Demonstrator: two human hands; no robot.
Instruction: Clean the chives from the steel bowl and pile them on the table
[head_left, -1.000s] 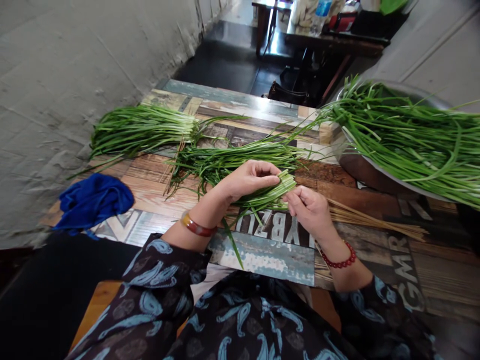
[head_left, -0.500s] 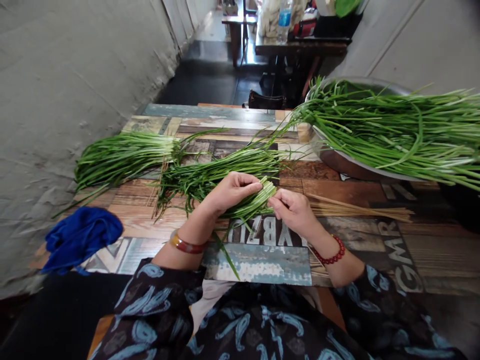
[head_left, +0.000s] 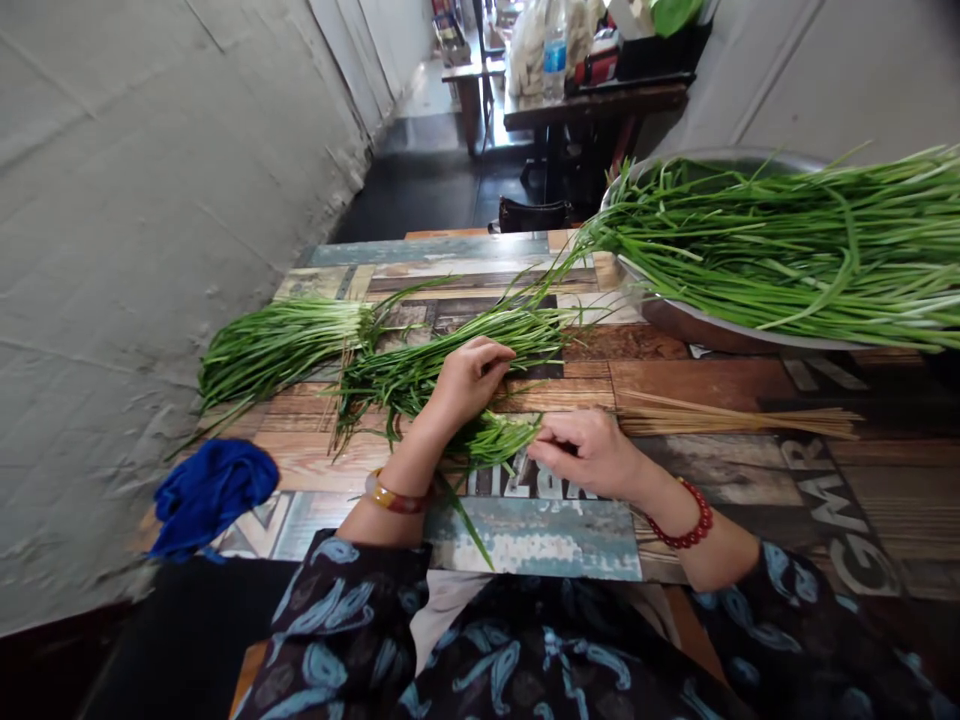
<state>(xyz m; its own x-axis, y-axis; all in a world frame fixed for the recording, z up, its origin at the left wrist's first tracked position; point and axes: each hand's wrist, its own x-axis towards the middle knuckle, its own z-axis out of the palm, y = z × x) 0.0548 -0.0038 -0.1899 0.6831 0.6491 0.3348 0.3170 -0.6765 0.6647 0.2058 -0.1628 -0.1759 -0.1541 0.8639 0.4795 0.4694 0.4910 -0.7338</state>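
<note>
My left hand (head_left: 477,372) is closed, thumb against fingers, above a loose pile of green stalks (head_left: 420,360); what it pinches is too small to make out. A small bunch of green stalks (head_left: 496,440) lies below it on the patchwork table (head_left: 555,530). My right hand (head_left: 581,450) is pinched at the right end of that bunch, and its fingertips hide whatever they hold. Farther left rests a larger bundle (head_left: 292,340), its pale cut ends pointing right. Thin brown sticks (head_left: 735,412) lie to the right of my right hand.
A metal basin (head_left: 660,305) heaped with long green stalks (head_left: 787,250) stands at the right. A blue cloth (head_left: 214,495) lies at the table's left edge, near the wall (head_left: 135,250). Beyond, another table (head_left: 600,103) carries a bottle (head_left: 555,55) and bags.
The view has shifted a little. My left hand has come off the small bunch, which now lies lower on the table. My right hand has moved slightly down and right.
</note>
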